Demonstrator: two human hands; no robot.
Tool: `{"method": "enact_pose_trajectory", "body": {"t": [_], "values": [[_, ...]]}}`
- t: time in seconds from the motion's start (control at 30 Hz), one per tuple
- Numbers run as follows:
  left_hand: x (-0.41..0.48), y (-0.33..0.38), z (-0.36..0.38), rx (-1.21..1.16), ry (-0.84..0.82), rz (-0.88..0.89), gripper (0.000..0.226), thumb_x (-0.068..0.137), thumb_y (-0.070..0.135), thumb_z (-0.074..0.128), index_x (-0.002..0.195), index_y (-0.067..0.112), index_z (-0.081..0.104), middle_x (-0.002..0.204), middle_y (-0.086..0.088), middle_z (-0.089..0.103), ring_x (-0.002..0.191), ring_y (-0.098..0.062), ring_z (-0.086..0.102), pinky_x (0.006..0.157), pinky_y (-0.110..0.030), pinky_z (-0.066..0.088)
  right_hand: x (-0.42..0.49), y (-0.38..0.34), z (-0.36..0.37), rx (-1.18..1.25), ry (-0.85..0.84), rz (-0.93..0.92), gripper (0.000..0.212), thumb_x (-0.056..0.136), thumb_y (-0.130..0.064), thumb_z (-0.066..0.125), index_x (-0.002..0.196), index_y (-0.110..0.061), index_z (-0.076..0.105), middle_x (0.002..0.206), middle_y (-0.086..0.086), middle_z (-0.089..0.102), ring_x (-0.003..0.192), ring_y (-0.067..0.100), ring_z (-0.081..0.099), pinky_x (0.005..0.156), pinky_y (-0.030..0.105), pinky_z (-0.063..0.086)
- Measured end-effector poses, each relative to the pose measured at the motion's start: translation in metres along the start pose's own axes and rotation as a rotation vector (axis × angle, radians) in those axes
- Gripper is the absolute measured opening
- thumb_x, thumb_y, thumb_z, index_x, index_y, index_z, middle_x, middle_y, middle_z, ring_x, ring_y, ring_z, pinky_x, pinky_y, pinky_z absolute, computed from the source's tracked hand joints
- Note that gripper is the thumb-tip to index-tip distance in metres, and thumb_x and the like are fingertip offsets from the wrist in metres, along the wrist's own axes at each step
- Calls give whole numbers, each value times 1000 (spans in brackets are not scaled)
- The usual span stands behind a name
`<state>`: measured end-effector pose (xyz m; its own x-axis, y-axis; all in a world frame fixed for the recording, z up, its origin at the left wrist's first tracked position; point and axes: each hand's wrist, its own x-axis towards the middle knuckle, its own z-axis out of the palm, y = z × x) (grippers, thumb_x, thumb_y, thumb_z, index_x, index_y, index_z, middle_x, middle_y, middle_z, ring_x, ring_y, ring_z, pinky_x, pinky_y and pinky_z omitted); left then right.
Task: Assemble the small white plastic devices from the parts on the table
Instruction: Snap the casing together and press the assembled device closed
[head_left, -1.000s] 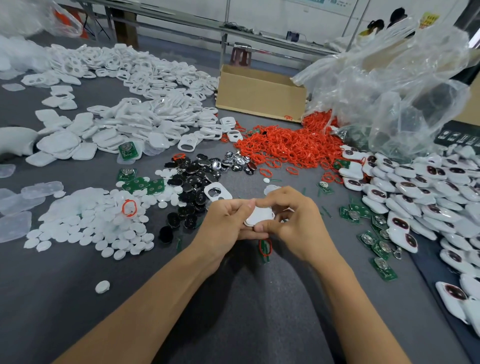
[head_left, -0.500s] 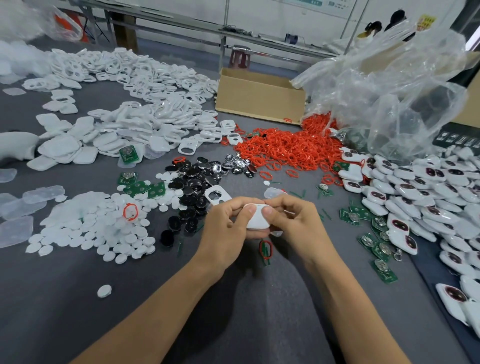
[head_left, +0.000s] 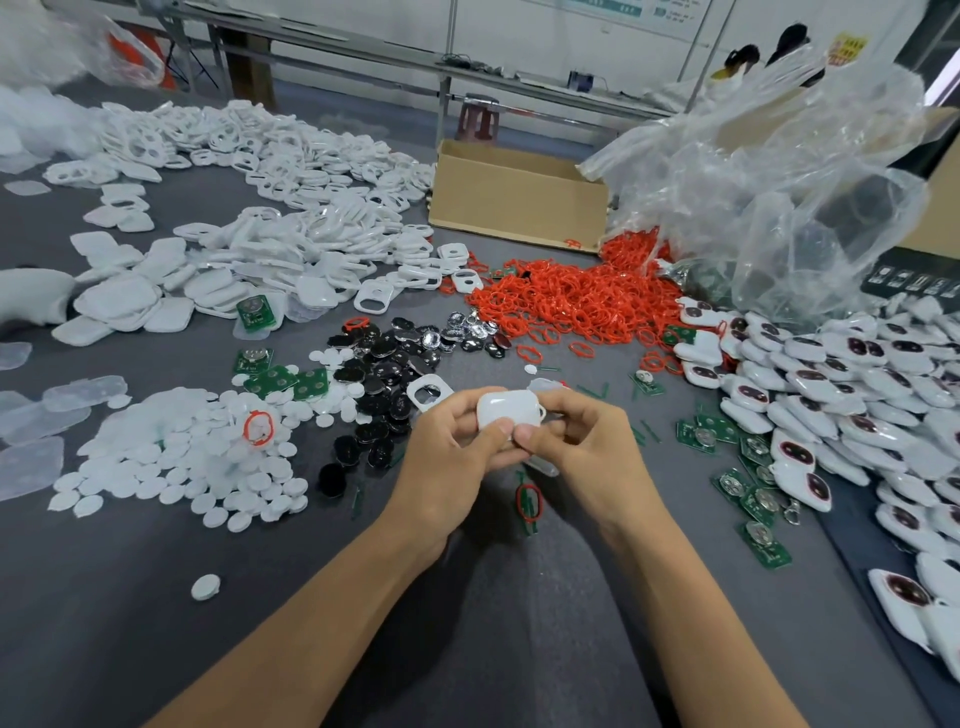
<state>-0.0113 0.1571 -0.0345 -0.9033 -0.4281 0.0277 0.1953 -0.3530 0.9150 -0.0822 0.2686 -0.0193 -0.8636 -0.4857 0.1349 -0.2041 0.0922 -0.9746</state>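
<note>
The worktop (head_left: 156, 597) is buried in parts: white shells, a red ring heap (head_left: 571, 301), and finished units (head_left: 857, 374) stacked on the right. Both hands sit up over the middle. The white device (head_left: 506, 408) has been lifted and turned since a second ago, smooth back now facing up. Left hand (head_left: 447, 462) and right hand (head_left: 587, 452) both pinch it, thumbs at its near edge, so I'd guess the halves are being snapped shut.

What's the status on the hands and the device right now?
Left hand and right hand both pinching one white device above the table. Shell looks closed. Nothing in the way.
</note>
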Motion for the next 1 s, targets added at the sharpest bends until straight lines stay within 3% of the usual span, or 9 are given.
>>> {"method": "enact_pose_trajectory", "body": {"t": [0.1,0.17,0.23,0.37,0.47,0.53,0.7,0.83,1.0], "values": [[2,0,-2,-47,41,-33,27,92,0,60,119,1,58,93,-15,75,82,-23,74,70,-20,57,0,2,0,-199,137,-195,33,74,16,62,79,-16,65,72,-4,67,57,0,51,60,15,42],[4,0,-3,-66,34,-49,28,90,2,61,118,-1,60,94,-14,75,84,-20,73,73,-20,57,-1,3,3,-287,195,-292,43,69,23,51,74,-17,65,83,-14,68,70,-3,61,65,10,44],[5,0,-4,-77,38,-41,29,89,-7,59,117,-2,62,100,-14,74,89,-20,73,77,-22,58,-1,5,4,-252,190,-305,46,69,23,50,75,-18,70,90,-15,70,86,2,67,75,18,50],[6,1,-6,-60,61,-14,36,86,-20,52,105,6,66,99,-12,74,90,-21,72,80,-24,58,-2,5,5,-59,109,-190,33,70,8,58,81,-17,75,95,-7,73,84,21,69,75,35,51],[6,1,-7,-93,51,-37,31,86,-14,55,102,9,69,94,-8,76,90,-17,72,79,-21,57,-4,1,5,-11,85,-133,12,71,-11,69,78,-18,76,95,-8,73,78,25,66,73,35,49],[6,1,-8,-79,48,-33,28,87,-8,58,104,11,70,98,-8,75,93,-16,71,84,-22,56,-4,1,5,-83,87,-117,12,74,-8,76,69,-18,74,89,-13,73,70,37,59,69,33,46],[6,1,-9,-2,58,31,39,84,-18,57,102,14,70,96,-4,76,87,-12,71,79,-18,55,-4,-2,8,43,32,-23,28,76,16,68,85,-9,59,77,-1,69,67,11,64,66,22,52],[6,1,-8,38,57,49,40,83,-20,55,100,14,70,97,-4,76,87,-11,71,80,-18,55,-3,-1,9,98,-9,90,27,82,14,62,105,1,56,87,9,67,68,12,63,67,21,54],[6,2,-8,56,51,62,40,83,-20,55,100,13,69,96,-3,76,87,-11,71,80,-20,56,-6,-3,10,193,-74,185,23,89,10,56,110,2,53,80,15,68,62,18,63,62,24,54]]}}
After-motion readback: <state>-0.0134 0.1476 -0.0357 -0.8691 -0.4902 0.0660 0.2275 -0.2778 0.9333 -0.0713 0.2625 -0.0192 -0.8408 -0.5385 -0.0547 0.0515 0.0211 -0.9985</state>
